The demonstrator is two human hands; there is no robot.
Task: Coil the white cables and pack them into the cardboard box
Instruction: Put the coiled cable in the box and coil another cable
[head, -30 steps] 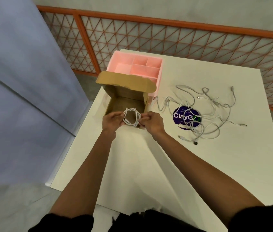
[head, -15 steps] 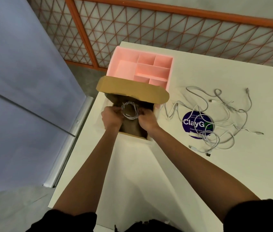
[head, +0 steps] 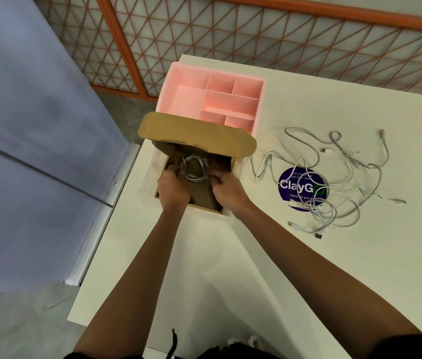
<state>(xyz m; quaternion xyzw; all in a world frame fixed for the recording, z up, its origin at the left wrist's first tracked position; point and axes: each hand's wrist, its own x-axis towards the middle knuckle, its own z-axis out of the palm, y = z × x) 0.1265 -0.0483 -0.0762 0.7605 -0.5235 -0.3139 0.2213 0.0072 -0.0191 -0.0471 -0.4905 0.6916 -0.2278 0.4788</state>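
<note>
Grips the coil [head: 194, 168] by its left edge with the left hand [head: 172, 186], fingers curled, down inside the box [head: 197, 133]. Holds it as a round loop between both hands, equally near each. Pinches its right edge with the right hand [head: 226, 189]. Leaves loose cables [head: 334, 182] tangled on the surface [head: 308, 255] further right, nearest the right hand.

Light was soft, diffuse, rather dim. White table [head: 308, 268] looked cream. Faint soft-edged shadows lay on table beside arms [head: 137, 268]. Inside of box [head: 201, 198] was dark under flap [head: 194, 133]; coil [head: 194, 168] there looked dull grey, strands hard to separate. Pink tray [head: 168, 85] rim glowed, slightly overexposed. Fence [head: 282, 35] rails curved near picture edges. Sleeves [head: 411, 348] at bottom were blurred.
</note>
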